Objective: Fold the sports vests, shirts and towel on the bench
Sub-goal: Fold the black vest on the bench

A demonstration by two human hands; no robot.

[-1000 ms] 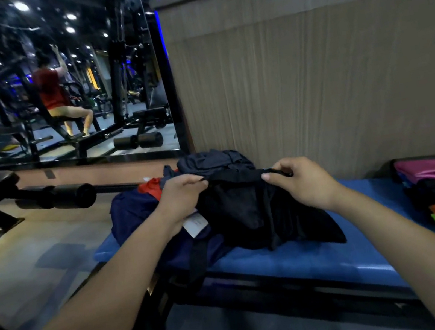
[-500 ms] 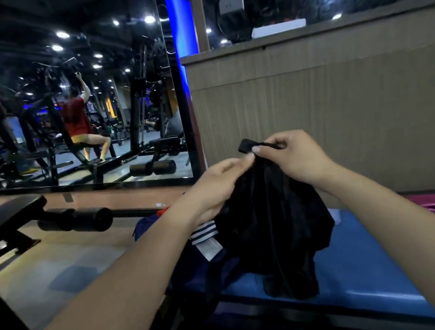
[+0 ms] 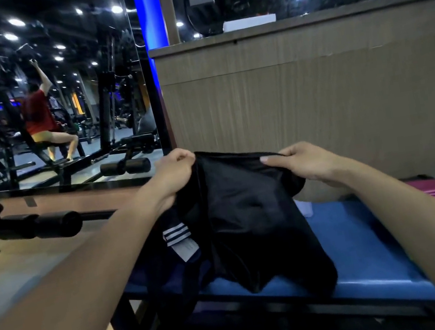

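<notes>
Hanging from both hands, a black garment (image 3: 251, 216) is held up above the blue padded surface (image 3: 368, 249), its top edge stretched between them and its lower folds draped down onto the front edge of the padding. The left hand (image 3: 173, 172) is clenched on the garment's upper left corner, the fabric being bunched inside the curled fingers. The right hand (image 3: 300, 162) is closed on the upper right edge, the cloth being pinched under the thumb against the curled fingers. Both grips are thus seen grasping the same piece of clothing.

Just behind and to the left of the held garment, a dark navy garment (image 3: 179, 254) with three white stripes and a white label is seen lying on the surface, partly hidden. A small white object (image 3: 304, 208) is glimpsed beside the black fabric on the right; what it is cannot be told. Folded pink cloth (image 3: 433, 187) is stacked at the far right end. A wood-grain wall panel (image 3: 313, 91) is seen behind, and a large mirror (image 3: 40, 93) to the left, in which gym machines and a person in a red top are reflected.
</notes>
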